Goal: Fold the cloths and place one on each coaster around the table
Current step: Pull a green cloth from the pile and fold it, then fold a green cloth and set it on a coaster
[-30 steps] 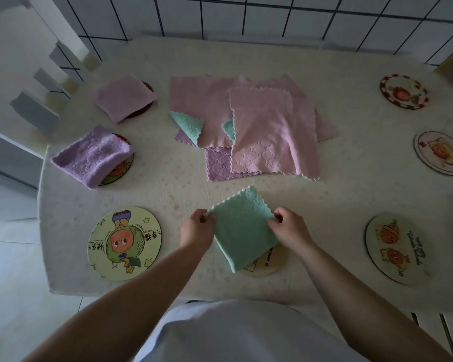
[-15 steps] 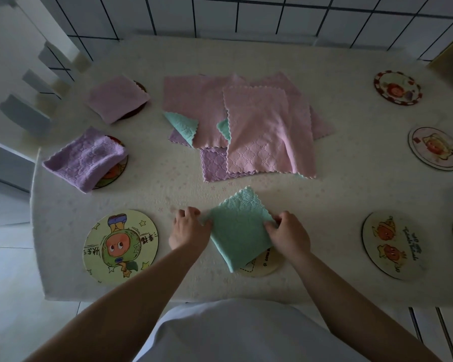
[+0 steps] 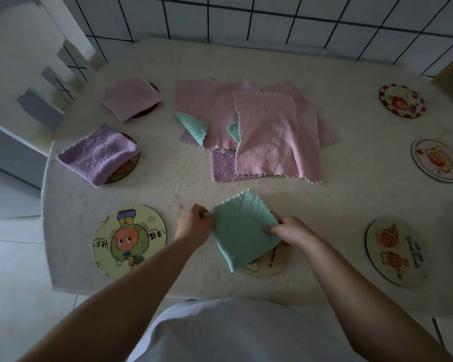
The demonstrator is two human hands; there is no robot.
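The table (image 3: pixel 351 194), covered in a pale speckled cloth, stands against a white tiled wall (image 3: pixel 272 19), and everything below is placed from the heap at its middle. That heap (image 3: pixel 254 126) is a loose pile of unfolded cloths, mostly pink, with a purple one and two green corners showing from beneath. Left of the heap a folded purple cloth (image 3: pixel 100 154) lies over a coaster so that only the coaster's near edge shows, and farther back on the left a folded pink cloth (image 3: pixel 130 100) covers most of a dark coaster. Nearer the person and to the left of the heap sits a bare yellow coaster (image 3: pixel 130 240) with a cartoon figure. To the right of the heap are three more bare coasters: one with a red rim (image 3: pixel 402 100) at the back, a pale one (image 3: pixel 438 160) beside the table's right edge, and a cream one with two orange figures (image 3: pixel 394 252) toward the near edge. Straight in front of the heap, at the near edge, the folded green cloth (image 3: pixel 242 231) lies tilted like a diamond, partly over a cream coaster (image 3: pixel 268 262) whose near side shows beneath it. The left hand (image 3: pixel 194 227) pinches the green cloth's left corner with curled fingers, and the right hand (image 3: pixel 292 231) grips its right corner, fingers curled over the edge.
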